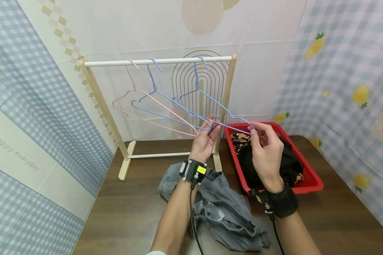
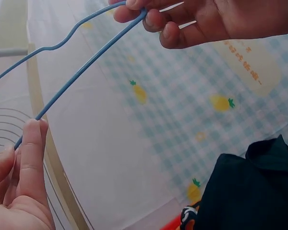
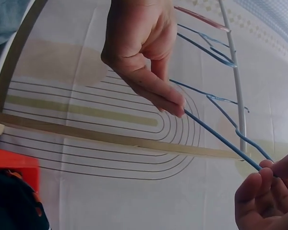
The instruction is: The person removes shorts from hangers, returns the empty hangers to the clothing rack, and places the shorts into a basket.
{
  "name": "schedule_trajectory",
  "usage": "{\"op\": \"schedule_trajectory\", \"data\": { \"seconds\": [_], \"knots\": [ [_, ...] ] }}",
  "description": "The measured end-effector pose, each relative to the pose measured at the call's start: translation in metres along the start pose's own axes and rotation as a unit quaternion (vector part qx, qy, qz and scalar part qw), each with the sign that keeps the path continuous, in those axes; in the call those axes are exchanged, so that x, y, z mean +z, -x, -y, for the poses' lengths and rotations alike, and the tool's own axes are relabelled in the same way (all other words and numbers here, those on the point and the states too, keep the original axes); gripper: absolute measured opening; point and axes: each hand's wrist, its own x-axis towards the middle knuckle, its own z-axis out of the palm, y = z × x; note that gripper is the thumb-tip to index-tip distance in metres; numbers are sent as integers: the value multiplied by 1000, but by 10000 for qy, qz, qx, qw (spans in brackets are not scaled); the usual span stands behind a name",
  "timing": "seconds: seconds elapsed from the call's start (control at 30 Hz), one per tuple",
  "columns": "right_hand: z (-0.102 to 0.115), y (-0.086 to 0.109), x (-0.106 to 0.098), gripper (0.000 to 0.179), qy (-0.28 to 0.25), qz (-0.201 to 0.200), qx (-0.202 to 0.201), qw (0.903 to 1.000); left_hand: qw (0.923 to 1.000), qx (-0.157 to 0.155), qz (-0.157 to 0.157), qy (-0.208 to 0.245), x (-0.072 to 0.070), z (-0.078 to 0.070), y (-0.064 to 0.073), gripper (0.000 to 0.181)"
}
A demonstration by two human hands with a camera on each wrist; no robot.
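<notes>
Three wire hangers hang from the white rail (image 1: 166, 61) of a small rack: a pink hanger (image 1: 160, 103), a middle blue hanger (image 1: 154, 85) and a right-hand blue hanger (image 1: 218, 103). My right hand (image 1: 268, 150) pinches the outer corner of the right-hand blue hanger. Along its lower bar, my left hand (image 1: 204, 141) holds the same hanger between thumb and fingers, seen closely in the left wrist view. The ends of the pink and middle hangers lie close to my left hand; whether they touch it I cannot tell. Below my forearms a grey denim garment (image 1: 229, 219) lies crumpled.
A red basket (image 1: 309, 182) with dark clothes (image 1: 287, 156) stands right of the rack, under my right hand. The rack's wooden post (image 1: 228, 88) rises just behind the held hanger. Printed cloth (image 1: 258, 71) covers the walls around the brown table (image 1: 121, 219).
</notes>
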Motion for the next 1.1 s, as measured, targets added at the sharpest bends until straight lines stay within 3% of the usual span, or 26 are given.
{"op": "schedule_trajectory", "data": {
  "seconds": [0.3, 0.5, 0.73, 0.9, 1.1],
  "knots": [
    [-10, 5, 2, 23, 25, 122, 595, 9981, 9972, 129, -12, -731, -9, -4, 1, 41],
    [-9, 3, 2, 23, 53, 112, 695, 9975, 9929, 154, 210, -1161, -12, -7, 3, 41],
    [-12, 4, 1, 25, 213, 270, 826, 9960, 9864, 222, 54, -1630, -20, -9, 13, 39],
    [-14, 7, -2, 29, 430, 391, 958, 9937, 9771, 321, 85, -2104, -27, -11, 19, 39],
    [-16, 13, -8, 33, 857, 470, 1369, 9857, 9599, 528, -34, -2752, -33, -12, 30, 30]
  ]
}}
